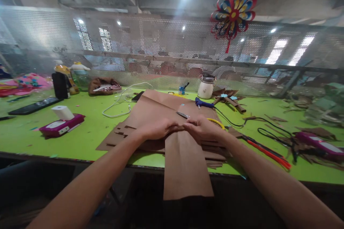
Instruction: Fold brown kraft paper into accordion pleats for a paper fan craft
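A strip of brown kraft paper [186, 171] hangs over the table's front edge, its upper end pinched between my two hands. My left hand [161, 128] is closed on that end from the left, and my right hand [200, 127] grips it from the right, thumbs close together. Beneath them lie larger brown sheets [158, 103], with slotted pieces [118, 136] sticking out at the left. Scissors with a yellow handle [216, 123] lie under my right hand, blades [182, 115] pointing left. Just beyond sits a blue glue gun [204, 103] with a black cord.
Right of my hands lies a red-and-black cutter [266, 152]. Purple power strips [63, 125] [321, 145] rest at both sides. A white jar [206, 86] and a white cable [115, 115] are farther back on the green table [88, 143]. A perforated screen [161, 43] stands behind.
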`<action>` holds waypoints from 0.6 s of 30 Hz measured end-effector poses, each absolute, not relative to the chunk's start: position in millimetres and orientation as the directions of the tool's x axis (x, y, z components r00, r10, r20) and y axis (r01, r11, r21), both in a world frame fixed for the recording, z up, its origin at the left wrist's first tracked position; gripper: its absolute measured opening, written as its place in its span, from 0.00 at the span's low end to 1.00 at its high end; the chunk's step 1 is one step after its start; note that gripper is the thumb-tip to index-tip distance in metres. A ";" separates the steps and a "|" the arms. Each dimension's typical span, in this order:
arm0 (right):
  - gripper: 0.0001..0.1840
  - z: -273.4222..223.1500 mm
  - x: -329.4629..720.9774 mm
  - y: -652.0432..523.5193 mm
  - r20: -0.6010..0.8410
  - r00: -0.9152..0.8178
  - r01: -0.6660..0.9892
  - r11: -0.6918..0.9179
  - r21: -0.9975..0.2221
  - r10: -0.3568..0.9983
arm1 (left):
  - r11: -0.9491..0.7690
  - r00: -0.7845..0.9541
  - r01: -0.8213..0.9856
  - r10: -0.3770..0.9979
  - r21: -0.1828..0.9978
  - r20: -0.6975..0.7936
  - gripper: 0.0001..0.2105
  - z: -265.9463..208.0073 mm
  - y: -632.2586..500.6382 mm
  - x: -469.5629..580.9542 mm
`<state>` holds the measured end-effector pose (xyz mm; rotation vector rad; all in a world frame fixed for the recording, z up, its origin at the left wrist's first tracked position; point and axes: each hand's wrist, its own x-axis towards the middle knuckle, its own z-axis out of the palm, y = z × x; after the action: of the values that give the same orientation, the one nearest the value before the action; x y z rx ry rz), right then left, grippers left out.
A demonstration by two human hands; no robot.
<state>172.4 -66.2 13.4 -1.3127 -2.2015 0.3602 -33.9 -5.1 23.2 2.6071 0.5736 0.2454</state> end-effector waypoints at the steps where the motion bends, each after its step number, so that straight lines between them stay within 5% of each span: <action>1: 0.16 14.8 173.2 -66.4 0.306 -0.401 0.716 0.504 -0.483 0.863 | -0.809 0.897 0.359 0.437 0.466 0.069 0.19 22.9 -4.8 -33.9; 7: 0.16 15.6 172.5 -66.4 0.260 -0.540 0.639 0.591 -0.492 0.801 | -0.826 0.898 0.376 0.436 0.419 0.052 0.18 20.4 -3.0 -32.7; 18: 0.16 12.8 169.3 -67.2 0.306 -0.499 0.715 0.585 -0.382 0.810 | -0.823 0.905 0.339 0.418 0.455 0.082 0.18 24.0 -11.2 -30.7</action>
<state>169.3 -67.2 12.8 -1.2197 -2.3635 0.2830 -30.7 -11.2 24.0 2.6280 0.5507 0.2465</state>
